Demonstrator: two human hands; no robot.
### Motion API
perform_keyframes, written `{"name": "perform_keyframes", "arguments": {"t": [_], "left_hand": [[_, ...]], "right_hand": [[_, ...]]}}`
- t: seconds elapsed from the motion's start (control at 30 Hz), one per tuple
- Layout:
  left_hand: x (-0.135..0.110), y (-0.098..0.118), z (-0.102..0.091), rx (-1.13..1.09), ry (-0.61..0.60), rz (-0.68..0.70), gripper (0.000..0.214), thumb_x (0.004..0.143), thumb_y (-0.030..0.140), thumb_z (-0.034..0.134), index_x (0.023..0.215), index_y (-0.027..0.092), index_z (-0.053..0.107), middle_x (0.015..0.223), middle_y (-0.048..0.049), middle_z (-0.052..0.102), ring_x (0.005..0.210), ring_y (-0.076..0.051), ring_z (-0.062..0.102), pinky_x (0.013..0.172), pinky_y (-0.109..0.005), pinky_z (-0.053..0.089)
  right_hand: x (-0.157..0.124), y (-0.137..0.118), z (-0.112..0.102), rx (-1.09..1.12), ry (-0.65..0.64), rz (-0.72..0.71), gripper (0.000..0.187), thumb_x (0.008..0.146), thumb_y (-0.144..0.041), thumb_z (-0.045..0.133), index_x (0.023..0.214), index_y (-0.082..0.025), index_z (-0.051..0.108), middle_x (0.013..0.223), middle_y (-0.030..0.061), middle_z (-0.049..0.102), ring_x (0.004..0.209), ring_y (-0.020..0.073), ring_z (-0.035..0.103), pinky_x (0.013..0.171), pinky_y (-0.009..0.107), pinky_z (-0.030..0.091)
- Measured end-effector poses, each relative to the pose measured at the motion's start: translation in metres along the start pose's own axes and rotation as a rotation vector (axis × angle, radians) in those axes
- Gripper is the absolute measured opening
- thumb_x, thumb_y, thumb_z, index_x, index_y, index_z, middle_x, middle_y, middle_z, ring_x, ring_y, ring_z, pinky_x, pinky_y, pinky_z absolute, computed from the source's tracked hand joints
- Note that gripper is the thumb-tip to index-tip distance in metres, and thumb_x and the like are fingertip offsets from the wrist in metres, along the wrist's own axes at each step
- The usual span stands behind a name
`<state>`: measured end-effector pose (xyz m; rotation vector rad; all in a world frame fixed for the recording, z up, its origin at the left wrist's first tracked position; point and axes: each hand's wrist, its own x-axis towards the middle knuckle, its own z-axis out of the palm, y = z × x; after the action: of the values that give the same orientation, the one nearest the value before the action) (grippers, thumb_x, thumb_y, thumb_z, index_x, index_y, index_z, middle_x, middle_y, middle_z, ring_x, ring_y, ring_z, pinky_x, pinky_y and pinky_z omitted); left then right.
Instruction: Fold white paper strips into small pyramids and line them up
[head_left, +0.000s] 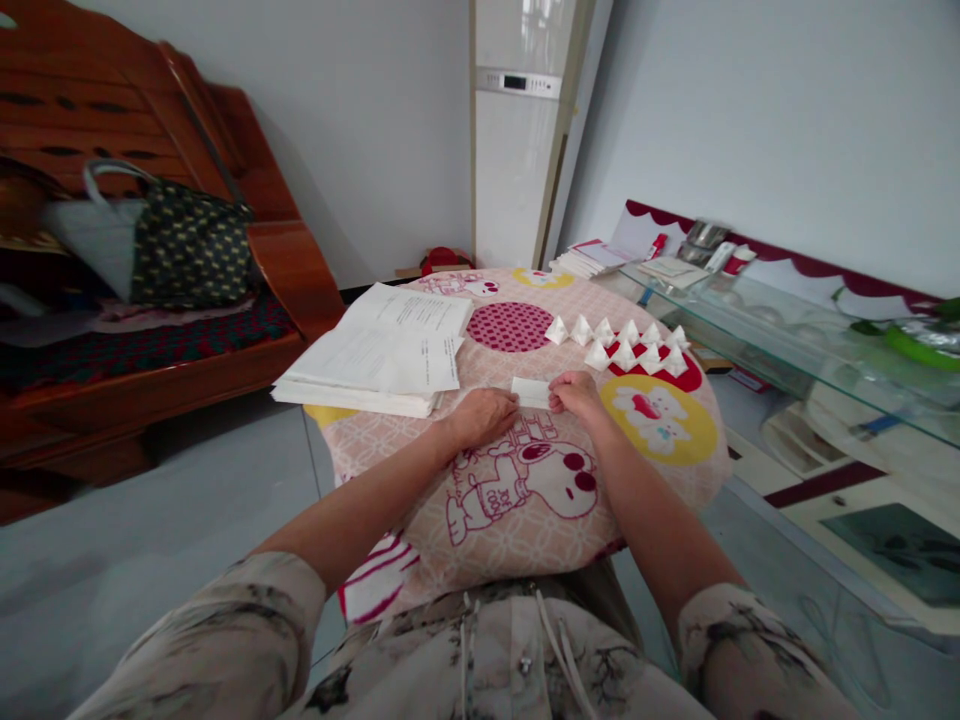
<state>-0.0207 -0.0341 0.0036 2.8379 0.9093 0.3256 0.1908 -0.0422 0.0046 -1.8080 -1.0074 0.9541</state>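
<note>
In the head view, both forearms are stretched forward over the cloth [409,455] and angled inward, so that the hands are brought near each other, with a small white paper [531,391] set between them. The left hand [484,416] is held low, back upward, its fingers bent and pointed toward the paper's left end; whether the paper is pinched there cannot be told. The right hand [576,392] is curled, knuckles up, and the paper's right end is clamped between its thumb and fingers. The paper is held low over the cloth, just above the printed dog [559,480] as seen. To the left, a stack [367,350] of printed sheets is spread near the left hand. Beyond the right hand, white pyramids [625,356] are lined up in two rows.
</note>
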Motion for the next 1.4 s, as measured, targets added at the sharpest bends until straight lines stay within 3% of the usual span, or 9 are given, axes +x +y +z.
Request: {"name": "perform_keyframes", "arguments": {"t": [0.17, 0.27, 0.37, 0.53, 0.67, 0.87, 1.07, 1.23, 1.4], "left_hand": [[0.014, 0.000, -0.007, 0.031, -0.010, -0.326, 0.028, 0.098, 0.029, 0.054, 0.109, 0.012, 0.073, 0.108, -0.0143, 0.075, 0.104, -0.026, 0.069, 0.094, -0.034, 0.050], [0.034, 0.000, -0.001, -0.030, 0.068, -0.412, 0.055, 0.094, 0.034, 0.064, 0.142, 0.008, 0.056, 0.126, -0.0172, 0.071, 0.119, -0.028, 0.065, 0.103, -0.035, 0.047], [0.050, 0.001, 0.007, -0.080, 0.111, -0.465, 0.056, 0.091, 0.031, 0.069, 0.141, 0.008, 0.057, 0.132, -0.0180, 0.068, 0.124, -0.029, 0.062, 0.106, -0.034, 0.045], [0.054, -0.002, 0.009, -0.319, 0.161, -0.598, 0.065, 0.087, 0.025, 0.071, 0.147, 0.013, 0.049, 0.111, -0.0087, 0.075, 0.101, -0.021, 0.070, 0.089, -0.029, 0.052], [0.049, 0.000, 0.007, -0.315, 0.204, -0.589, 0.073, 0.085, 0.023, 0.072, 0.151, 0.012, 0.043, 0.120, -0.0110, 0.071, 0.107, -0.021, 0.068, 0.094, -0.030, 0.051], [0.051, 0.011, 0.010, -0.122, 0.141, -0.483, 0.072, 0.085, 0.034, 0.074, 0.147, 0.009, 0.048, 0.133, -0.0205, 0.064, 0.124, -0.034, 0.061, 0.105, -0.040, 0.047], [0.056, 0.005, 0.005, -0.251, 0.123, -0.502, 0.077, 0.082, 0.031, 0.077, 0.149, 0.010, 0.047, 0.132, -0.0171, 0.064, 0.118, -0.028, 0.064, 0.100, -0.033, 0.049], [0.058, -0.002, 0.011, -0.131, 0.144, -0.382, 0.042, 0.088, 0.034, 0.070, 0.123, 0.011, 0.066, 0.127, -0.0162, 0.066, 0.124, -0.030, 0.059, 0.111, -0.038, 0.041], [0.064, -0.005, 0.018, -0.086, 0.087, -0.307, 0.044, 0.085, 0.036, 0.073, 0.120, 0.012, 0.066, 0.125, -0.0165, 0.066, 0.123, -0.030, 0.058, 0.111, -0.041, 0.041]], "right_hand": [[-0.004, 0.008, -0.001, 0.060, -0.004, -0.117, 0.013, 0.071, -0.009, 0.060, 0.063, -0.018, 0.063, 0.047, -0.0014, 0.062, 0.043, 0.0124, 0.059, 0.045, 0.020, 0.049], [-0.006, 0.014, 0.000, 0.065, 0.031, -0.184, 0.009, 0.070, -0.012, 0.059, 0.067, -0.019, 0.065, 0.046, -0.0027, 0.060, 0.043, 0.0131, 0.059, 0.046, 0.021, 0.047], [-0.006, 0.017, 0.001, 0.101, 0.029, -0.181, 0.009, 0.069, -0.015, 0.057, 0.070, -0.019, 0.066, 0.048, -0.0031, 0.061, 0.044, 0.0140, 0.059, 0.046, 0.022, 0.048], [-0.005, 0.019, 0.001, 0.160, 0.017, -0.179, 0.010, 0.067, -0.018, 0.058, 0.073, -0.019, 0.066, 0.049, -0.0030, 0.061, 0.044, 0.0138, 0.058, 0.046, 0.022, 0.047], [-0.004, 0.023, 0.002, 0.176, 0.027, -0.202, 0.011, 0.065, -0.020, 0.060, 0.073, -0.018, 0.067, 0.051, -0.0028, 0.062, 0.045, 0.0135, 0.058, 0.046, 0.022, 0.048], [-0.004, 0.023, 0.003, 0.186, 0.043, -0.182, 0.009, 0.064, -0.020, 0.061, 0.071, -0.019, 0.067, 0.053, -0.0022, 0.064, 0.046, 0.0137, 0.060, 0.044, 0.022, 0.048], [-0.008, 0.017, 0.002, 0.190, 0.045, -0.184, 0.007, 0.064, -0.020, 0.062, 0.070, -0.020, 0.065, 0.050, -0.0035, 0.062, 0.044, 0.0139, 0.059, 0.043, 0.022, 0.047], [-0.007, 0.018, 0.003, 0.199, 0.044, -0.178, 0.007, 0.064, -0.020, 0.061, 0.069, -0.020, 0.065, 0.050, -0.0039, 0.062, 0.043, 0.0131, 0.058, 0.043, 0.021, 0.046], [-0.006, 0.021, 0.003, 0.215, 0.042, -0.199, 0.009, 0.064, -0.022, 0.061, 0.071, -0.018, 0.065, 0.051, -0.0038, 0.062, 0.043, 0.0122, 0.057, 0.043, 0.021, 0.045]]}}
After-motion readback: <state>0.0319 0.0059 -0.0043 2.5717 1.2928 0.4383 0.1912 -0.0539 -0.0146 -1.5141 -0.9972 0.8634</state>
